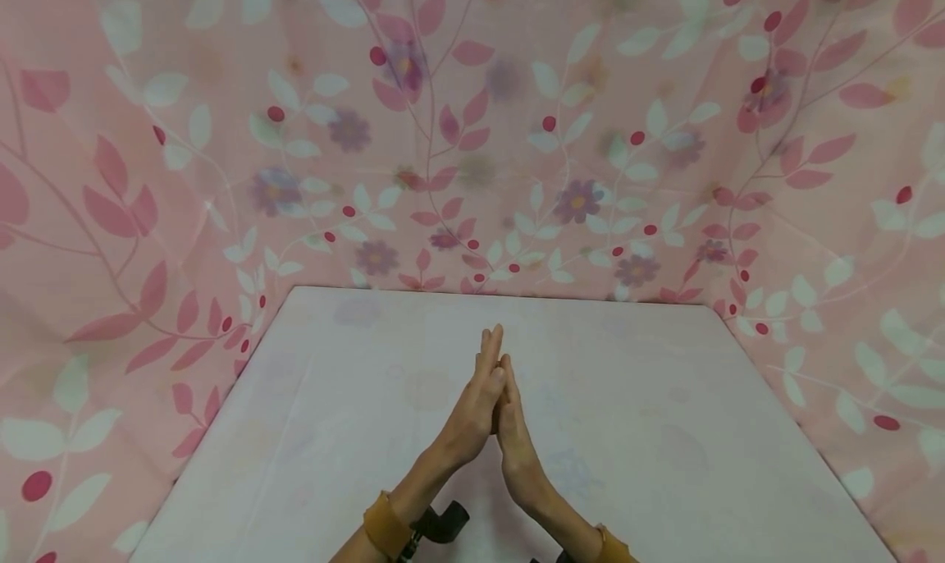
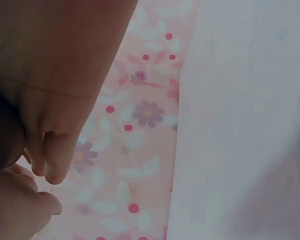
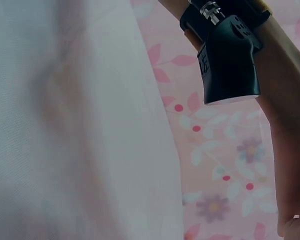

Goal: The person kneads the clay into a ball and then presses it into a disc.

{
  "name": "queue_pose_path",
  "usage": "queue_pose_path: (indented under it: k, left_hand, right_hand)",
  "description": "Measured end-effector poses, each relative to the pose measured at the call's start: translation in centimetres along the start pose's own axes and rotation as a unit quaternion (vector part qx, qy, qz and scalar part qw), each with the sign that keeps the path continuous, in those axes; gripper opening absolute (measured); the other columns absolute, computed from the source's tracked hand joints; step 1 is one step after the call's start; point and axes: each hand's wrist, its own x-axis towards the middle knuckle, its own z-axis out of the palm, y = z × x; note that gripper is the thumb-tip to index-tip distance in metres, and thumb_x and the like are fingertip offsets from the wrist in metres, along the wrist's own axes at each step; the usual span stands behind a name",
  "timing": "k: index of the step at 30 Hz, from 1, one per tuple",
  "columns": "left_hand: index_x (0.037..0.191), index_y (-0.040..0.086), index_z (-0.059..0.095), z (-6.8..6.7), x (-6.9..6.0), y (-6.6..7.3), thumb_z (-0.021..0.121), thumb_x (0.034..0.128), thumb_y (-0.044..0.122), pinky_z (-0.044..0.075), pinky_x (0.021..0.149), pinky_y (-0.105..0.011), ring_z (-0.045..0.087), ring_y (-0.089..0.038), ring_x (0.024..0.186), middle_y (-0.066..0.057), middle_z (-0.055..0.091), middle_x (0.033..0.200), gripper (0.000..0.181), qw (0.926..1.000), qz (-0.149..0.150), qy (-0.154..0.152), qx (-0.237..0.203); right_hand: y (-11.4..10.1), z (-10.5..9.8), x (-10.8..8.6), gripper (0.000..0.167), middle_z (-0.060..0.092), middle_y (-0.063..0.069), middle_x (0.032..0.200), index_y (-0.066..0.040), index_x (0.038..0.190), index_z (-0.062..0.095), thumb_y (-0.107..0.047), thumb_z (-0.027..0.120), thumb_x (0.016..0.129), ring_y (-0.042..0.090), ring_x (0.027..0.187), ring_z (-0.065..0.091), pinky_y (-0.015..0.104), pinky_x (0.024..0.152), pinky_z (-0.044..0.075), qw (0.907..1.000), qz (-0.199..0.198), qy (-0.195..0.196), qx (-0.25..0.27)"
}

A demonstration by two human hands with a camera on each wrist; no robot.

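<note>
My left hand (image 1: 472, 411) and right hand (image 1: 518, 444) meet above the middle of the white table (image 1: 354, 432), palm facing palm. Their fingers are straight and point away from me, with the left fingertips reaching a little farther. A dark patch shows between the palms; whether it is shadow or an object I cannot tell. In the left wrist view the left hand (image 2: 55, 85) fills the upper left, and part of the right hand (image 2: 20, 207) shows below it. The right wrist view has the left hand (image 3: 295, 180) at its right edge.
Pink cloth (image 1: 472, 136) with leaves and flowers hangs behind and on both sides of the table. Yellow-brown bands (image 1: 387, 525) circle the wrists. A black wrist camera (image 3: 230, 65) juts out below the left wrist.
</note>
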Motion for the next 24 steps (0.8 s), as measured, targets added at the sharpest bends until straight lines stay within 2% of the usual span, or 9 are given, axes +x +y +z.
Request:
queue_pose_path:
  k: [5, 7, 11, 15, 21, 24]
  left_hand:
    - [0.16, 0.022, 0.0, -0.2, 0.1, -0.3, 0.024, 0.1066, 0.038, -0.008, 0.116, -0.062, -0.013, -0.02, 0.151, 0.003, -0.009, 0.165, 0.061, 0.9999, -0.006, 0.004, -0.008]
    - [0.16, 0.021, -0.001, -0.4, 0.1, -0.4, 0.024, 0.1066, 0.037, -0.007, 0.116, -0.062, -0.012, -0.02, 0.151, 0.003, -0.01, 0.165, 0.061, 0.9999, -0.006, 0.005, -0.012]
    - [0.16, 0.02, -0.002, -0.7, 0.1, -0.8, 0.023, 0.107, 0.034, -0.006, 0.117, -0.063, -0.011, -0.02, 0.152, 0.002, -0.008, 0.165, 0.06, 0.9997, -0.006, 0.01, -0.02]
    - [0.16, 0.018, -0.003, -1.0, 0.2, -1.1, 0.022, 0.1069, 0.033, -0.005, 0.117, -0.061, -0.009, -0.017, 0.152, 0.003, -0.005, 0.166, 0.061, 0.9993, -0.006, 0.015, -0.035]
    - [0.16, 0.017, -0.004, -1.6, 0.3, -1.4, 0.02, 0.1069, 0.038, -0.002, 0.118, -0.059, -0.004, -0.016, 0.152, 0.004, -0.003, 0.166, 0.062, 0.999, -0.011, 0.027, -0.034]
    - [0.16, 0.016, -0.003, -1.8, 0.3, -1.5, 0.021, 0.1071, 0.038, 0.0, 0.119, -0.057, -0.002, -0.015, 0.152, 0.005, -0.002, 0.166, 0.062, 0.9989, -0.013, 0.035, -0.028]
  right_hand:
    - [0.1, 0.1, -0.2, 0.053, -0.017, 0.0, 0.165, -0.03, 0.157, -0.016, -0.025, 0.007, 0.109, 0.025, 0.151, -0.013, 0.062, 0.116, -0.002, 0.9999, -0.007, -0.013, -0.003]
    - [0.1, 0.0, -0.3, 0.054, -0.018, 0.0, 0.164, -0.03, 0.157, -0.015, -0.024, 0.008, 0.109, 0.027, 0.151, -0.014, 0.067, 0.114, -0.003, 0.9998, -0.006, -0.02, -0.002]
    - [0.1, 0.0, -0.6, 0.055, -0.02, 0.0, 0.163, -0.025, 0.157, -0.017, -0.023, 0.01, 0.109, 0.029, 0.15, -0.017, 0.071, 0.111, -0.005, 0.9992, 0.01, -0.038, -0.005]
    - [0.1, 0.0, -0.7, 0.057, -0.02, -0.003, 0.163, -0.03, 0.157, -0.016, -0.024, 0.015, 0.109, 0.028, 0.149, -0.018, 0.073, 0.11, -0.003, 0.9984, 0.03, -0.048, -0.002]
    - [0.2, 0.1, -0.9, 0.065, -0.018, -0.004, 0.164, -0.032, 0.156, -0.016, -0.015, 0.025, 0.109, 0.027, 0.15, -0.015, 0.064, 0.115, 0.004, 0.9971, 0.031, -0.068, 0.012]
    - [0.3, 0.2, -1.0, 0.067, -0.016, -0.004, 0.164, -0.03, 0.157, -0.014, -0.013, 0.029, 0.108, 0.028, 0.151, -0.014, 0.065, 0.115, 0.004, 0.9971, 0.032, -0.069, 0.009]
